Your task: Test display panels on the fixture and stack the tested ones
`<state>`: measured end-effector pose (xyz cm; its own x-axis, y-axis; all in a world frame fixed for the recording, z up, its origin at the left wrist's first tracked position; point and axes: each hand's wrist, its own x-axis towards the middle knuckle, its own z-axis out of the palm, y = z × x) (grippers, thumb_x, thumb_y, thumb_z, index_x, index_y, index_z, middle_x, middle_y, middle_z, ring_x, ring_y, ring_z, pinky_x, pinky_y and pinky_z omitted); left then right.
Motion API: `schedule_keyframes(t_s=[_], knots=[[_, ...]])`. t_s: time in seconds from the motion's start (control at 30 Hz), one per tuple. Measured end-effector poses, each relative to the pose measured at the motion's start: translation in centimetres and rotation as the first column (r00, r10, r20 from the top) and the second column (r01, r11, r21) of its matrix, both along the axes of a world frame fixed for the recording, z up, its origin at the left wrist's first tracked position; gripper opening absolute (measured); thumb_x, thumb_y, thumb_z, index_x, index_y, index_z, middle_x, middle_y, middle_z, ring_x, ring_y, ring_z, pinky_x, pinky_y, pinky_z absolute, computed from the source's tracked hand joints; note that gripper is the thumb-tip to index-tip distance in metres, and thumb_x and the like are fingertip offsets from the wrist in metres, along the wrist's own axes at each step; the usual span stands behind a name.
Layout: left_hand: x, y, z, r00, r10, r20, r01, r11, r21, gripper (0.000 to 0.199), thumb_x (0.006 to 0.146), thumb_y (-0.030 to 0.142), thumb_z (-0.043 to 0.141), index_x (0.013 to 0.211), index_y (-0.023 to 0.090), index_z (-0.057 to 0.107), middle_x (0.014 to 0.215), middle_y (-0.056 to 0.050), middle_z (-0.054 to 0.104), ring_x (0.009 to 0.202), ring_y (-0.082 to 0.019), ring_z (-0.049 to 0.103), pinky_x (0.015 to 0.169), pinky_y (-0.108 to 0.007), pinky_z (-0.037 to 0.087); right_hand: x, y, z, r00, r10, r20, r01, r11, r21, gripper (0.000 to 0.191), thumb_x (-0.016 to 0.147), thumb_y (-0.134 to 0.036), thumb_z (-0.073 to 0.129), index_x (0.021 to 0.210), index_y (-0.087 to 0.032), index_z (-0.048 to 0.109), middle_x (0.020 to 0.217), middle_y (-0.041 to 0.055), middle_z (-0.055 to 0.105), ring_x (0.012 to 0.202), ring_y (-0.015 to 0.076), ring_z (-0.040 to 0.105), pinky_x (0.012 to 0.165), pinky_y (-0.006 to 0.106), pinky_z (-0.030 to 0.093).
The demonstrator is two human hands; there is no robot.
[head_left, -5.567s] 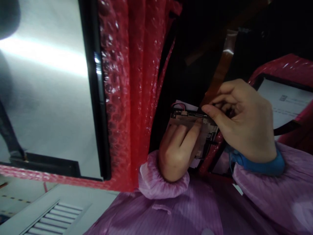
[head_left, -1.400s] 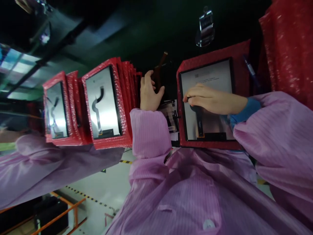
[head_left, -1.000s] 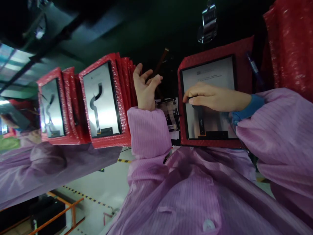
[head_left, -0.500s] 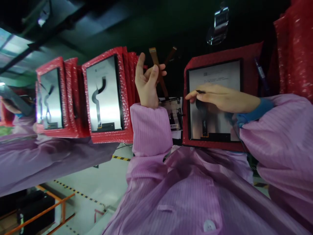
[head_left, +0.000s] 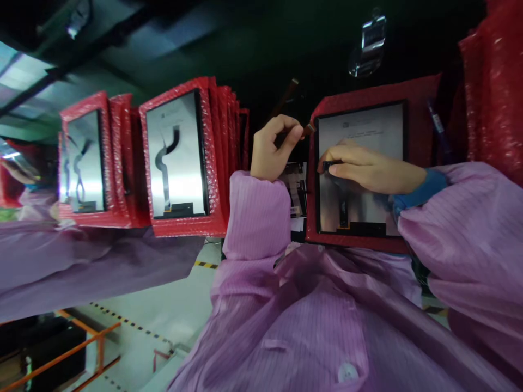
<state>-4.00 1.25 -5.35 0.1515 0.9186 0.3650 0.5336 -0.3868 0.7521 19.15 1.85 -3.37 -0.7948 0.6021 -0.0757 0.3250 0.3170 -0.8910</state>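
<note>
A display panel (head_left: 363,201) with a printed silver back lies on a red bubble-wrap sheet (head_left: 420,117) at the right. Over its left part, my right hand (head_left: 363,166) pinches the end of the panel's black flex cable (head_left: 327,166). Left of the panel, my left hand (head_left: 275,144) is closed on a brown ribbon cable (head_left: 309,129), whose tip points toward the panel. A second brown ribbon cable (head_left: 286,98) stands behind my left hand. Below that hand a small circuit assembly (head_left: 297,190) is partly hidden by my sleeve.
More display panels (head_left: 177,158) on stacked red bubble-wrap sheets (head_left: 216,163) stand at the left. A blue pen (head_left: 438,122) lies right of the panel, near a red bubble-wrap pile (head_left: 498,98). A shiny metal object (head_left: 370,46) is at the back. Another person's sleeve (head_left: 93,267) is at the left.
My left hand has moved right, and its fingers have closed on the brown ribbon cable, whose end has swung over toward the panel. My right hand has lifted the flex cable's end slightly.
</note>
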Motion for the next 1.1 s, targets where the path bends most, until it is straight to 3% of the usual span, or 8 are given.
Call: schedule_keyframes(t_s=[0.13, 0.33, 0.53, 0.9, 1.1], knots=[[-0.1, -0.1, -0.1, 0.994, -0.064, -0.091, 0.063, 0.998, -0.01, 0.041, 0.097, 0.062, 0.048, 0.084, 0.025, 0.061, 0.083, -0.001, 0.069, 0.081, -0.018, 0.065, 0.077, -0.041, 0.053, -0.3, 0.3, -0.2, 1.0, 0.016, 0.009, -0.017, 0.99, 0.141, 0.014, 0.088, -0.028, 0.05, 0.075, -0.024, 0.052, 0.079, 0.0025, 0.058, 0.086, 0.0213, 0.053, 0.085, 0.04, 0.042], [0.0, -0.4, 0.0, 0.973, -0.093, -0.212, 0.099, 0.995, 0.016, 0.039, 0.099, 0.058, 0.045, 0.087, 0.024, 0.06, 0.087, -0.005, 0.068, 0.095, -0.024, 0.066, 0.086, -0.044, 0.051, -0.6, -0.3, -0.3, 0.973, -0.233, 0.002, 0.219, 0.92, 0.326, 0.022, 0.092, -0.036, 0.052, 0.071, -0.027, 0.05, 0.076, 0.0039, 0.056, 0.088, 0.0256, 0.054, 0.086, 0.044, 0.042], [0.2, -0.6, 0.2, 0.943, -0.146, -0.299, 0.16, 0.987, 0.02, 0.035, 0.101, 0.053, 0.042, 0.087, 0.025, 0.059, 0.086, -0.004, 0.068, 0.091, -0.023, 0.065, 0.091, -0.047, 0.047, -1.0, -0.4, -0.4, 0.98, -0.201, -0.003, 0.191, 0.928, 0.319, 0.018, 0.09, -0.031, 0.054, 0.073, -0.027, 0.052, 0.087, 0.0037, 0.062, 0.089, 0.0248, 0.058, 0.095, 0.047, 0.041], [-0.4, 0.2, -0.4, 0.884, -0.281, -0.374, 0.286, 0.957, -0.043, 0.032, 0.101, 0.052, 0.044, 0.098, 0.026, 0.063, 0.09, 0.0, 0.071, 0.085, -0.018, 0.059, 0.093, -0.046, 0.047, -1.5, -0.5, -1.2, 0.972, -0.234, 0.012, 0.218, 0.923, 0.318, 0.02, 0.092, -0.037, 0.058, 0.075, -0.025, 0.059, 0.079, 0.0016, 0.065, 0.085, 0.0215, 0.06, 0.079, 0.038, 0.045], [0.0, -0.7, 0.4, 0.88, -0.185, -0.437, 0.213, 0.977, 0.014, 0.023, 0.101, 0.039, 0.048, 0.087, 0.025, 0.059, 0.085, 0.0, 0.069, 0.083, -0.018, 0.062, 0.096, -0.046, 0.048, -1.4, -0.4, -1.1, 0.975, -0.22, 0.014, 0.205, 0.93, 0.305, 0.033, 0.098, -0.038, 0.049, 0.068, -0.025, 0.045, 0.074, 0.0018, 0.059, 0.084, 0.0207, 0.057, 0.083, 0.04, 0.045]])
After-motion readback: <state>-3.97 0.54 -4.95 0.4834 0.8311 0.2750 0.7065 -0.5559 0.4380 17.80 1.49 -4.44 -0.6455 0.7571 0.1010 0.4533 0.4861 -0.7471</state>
